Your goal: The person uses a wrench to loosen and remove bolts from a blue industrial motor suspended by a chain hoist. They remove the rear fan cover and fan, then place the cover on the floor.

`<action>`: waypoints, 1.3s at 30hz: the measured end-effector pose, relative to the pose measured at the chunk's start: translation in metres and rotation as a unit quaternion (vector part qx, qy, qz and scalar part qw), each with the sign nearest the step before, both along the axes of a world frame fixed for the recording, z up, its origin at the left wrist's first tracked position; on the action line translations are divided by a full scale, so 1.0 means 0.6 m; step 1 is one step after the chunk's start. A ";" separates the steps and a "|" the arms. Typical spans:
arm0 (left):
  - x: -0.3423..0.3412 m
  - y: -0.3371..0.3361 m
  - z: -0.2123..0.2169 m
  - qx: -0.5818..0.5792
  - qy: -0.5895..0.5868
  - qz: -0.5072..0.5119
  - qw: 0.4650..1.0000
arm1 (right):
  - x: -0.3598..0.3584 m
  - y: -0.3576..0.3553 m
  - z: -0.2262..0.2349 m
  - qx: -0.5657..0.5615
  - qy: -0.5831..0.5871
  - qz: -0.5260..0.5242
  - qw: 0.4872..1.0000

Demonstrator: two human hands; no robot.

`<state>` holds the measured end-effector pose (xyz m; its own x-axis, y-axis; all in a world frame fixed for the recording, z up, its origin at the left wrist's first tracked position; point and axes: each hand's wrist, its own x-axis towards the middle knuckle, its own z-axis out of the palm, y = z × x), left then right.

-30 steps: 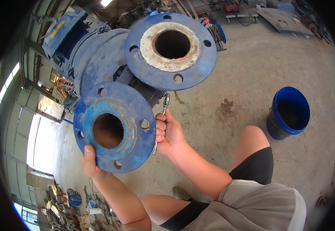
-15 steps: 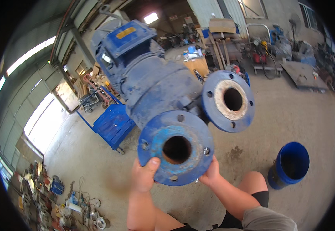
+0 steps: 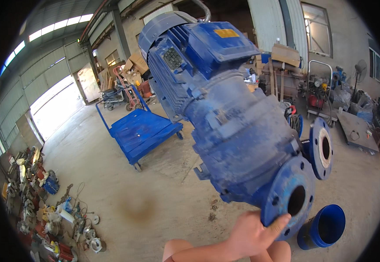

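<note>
A large blue pump (image 3: 238,135) with a ribbed motor (image 3: 185,56) fills the middle of the view. Its near round flange (image 3: 281,196) has bolt holes and a dark bore, and a second flange (image 3: 323,148) faces right behind it. My left hand (image 3: 251,236) grips the lower left rim of the near flange, with the thumb lying across its face. The forearm comes in from the lower edge. My right hand is out of sight.
A blue bucket (image 3: 325,227) stands on the concrete floor just right of the near flange. A blue platform trolley (image 3: 139,131) is behind the pump at left. Tools and small parts (image 3: 46,209) litter the floor at far left. Workshop machines and a metal table (image 3: 358,131) stand at right.
The view has swung up and to the side, so the pump body now shows along its length. My right hand, earlier on the flange's right edge, has left the view. The left hand stays on the rim.
</note>
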<state>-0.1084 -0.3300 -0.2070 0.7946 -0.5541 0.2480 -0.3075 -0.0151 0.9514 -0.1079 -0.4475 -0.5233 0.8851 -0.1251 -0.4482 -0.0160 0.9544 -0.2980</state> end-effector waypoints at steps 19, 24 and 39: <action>-0.034 -0.143 0.029 0.187 0.191 0.056 0.962 | -0.646 -0.196 0.146 -0.121 0.404 0.071 0.904; -0.061 -0.118 0.013 0.317 0.118 0.040 0.940 | -0.837 -0.195 0.189 -0.385 0.484 0.354 0.702; -0.262 0.417 0.196 0.617 0.158 -0.374 0.674 | -0.972 -0.066 0.325 -0.332 0.478 0.480 0.657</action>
